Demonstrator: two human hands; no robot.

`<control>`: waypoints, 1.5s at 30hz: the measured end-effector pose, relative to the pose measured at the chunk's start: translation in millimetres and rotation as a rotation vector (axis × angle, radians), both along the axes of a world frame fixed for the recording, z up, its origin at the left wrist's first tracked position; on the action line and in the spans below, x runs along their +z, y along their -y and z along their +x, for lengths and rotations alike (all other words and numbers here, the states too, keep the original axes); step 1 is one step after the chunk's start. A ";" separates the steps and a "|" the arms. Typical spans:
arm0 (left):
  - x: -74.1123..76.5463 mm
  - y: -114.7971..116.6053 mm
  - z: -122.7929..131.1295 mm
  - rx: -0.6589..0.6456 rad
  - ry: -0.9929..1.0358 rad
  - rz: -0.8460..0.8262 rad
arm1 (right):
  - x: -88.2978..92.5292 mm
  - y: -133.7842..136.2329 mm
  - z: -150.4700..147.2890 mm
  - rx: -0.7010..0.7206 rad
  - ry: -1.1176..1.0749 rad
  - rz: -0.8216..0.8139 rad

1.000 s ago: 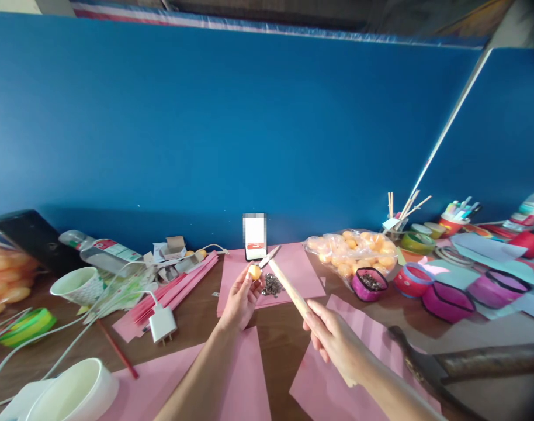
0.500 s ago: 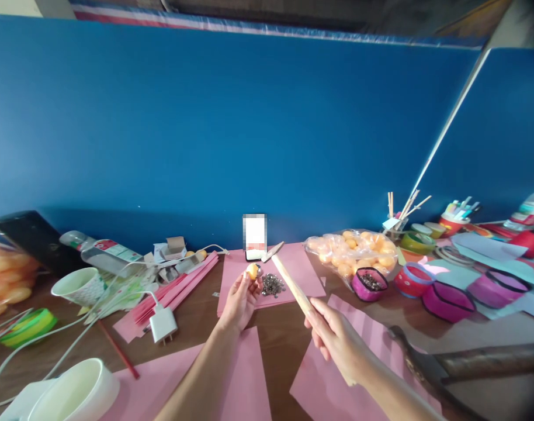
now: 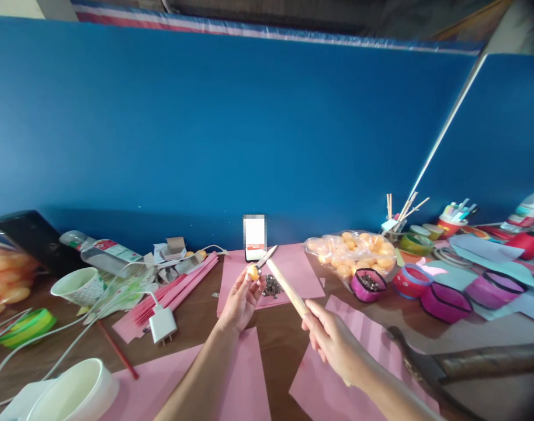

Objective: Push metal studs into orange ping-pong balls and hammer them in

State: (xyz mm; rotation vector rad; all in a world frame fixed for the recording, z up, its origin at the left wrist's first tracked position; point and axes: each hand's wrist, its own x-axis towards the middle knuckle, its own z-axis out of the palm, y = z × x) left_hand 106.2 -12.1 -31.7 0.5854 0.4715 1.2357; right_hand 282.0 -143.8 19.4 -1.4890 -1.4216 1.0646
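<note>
My left hand (image 3: 241,301) pinches an orange ping-pong ball (image 3: 252,272) between thumb and fingertips. Something small and dark sits at the ball's right side, too small to make out. Around the wooden handle of a hammer (image 3: 288,289) the fingers of my right hand (image 3: 330,336) are wrapped. The hammer's narrow metal head is close against the ball's right side; whether it touches cannot be seen. Just below lies a heap of small shiny metal pieces (image 3: 272,286) on pink paper (image 3: 300,269), partly hidden by my left fingers.
Behind the paper stands a phone (image 3: 255,237). To the right are a clear bag of orange balls (image 3: 359,250), a magenta container of metal pieces (image 3: 368,285) and a large dark-handled tool (image 3: 490,359). A white charger (image 3: 163,324) and a white cup (image 3: 74,392) are left.
The hammer head has moved down and left, toward the ball, with a small move of my right hand. My left hand has stayed almost in place, still holding the ball.
</note>
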 end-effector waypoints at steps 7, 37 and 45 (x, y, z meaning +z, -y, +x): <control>-2.2 -2.0 -0.3 -0.005 -0.009 0.044 | -0.5 1.1 -1.1 -0.006 0.004 0.000; 0.2 -0.4 -0.6 -0.027 0.014 0.026 | -4.6 2.6 -2.2 -0.015 -0.012 -0.006; -0.2 -2.7 -1.4 -0.011 0.034 -0.010 | -3.6 4.2 0.6 -0.007 0.000 -0.011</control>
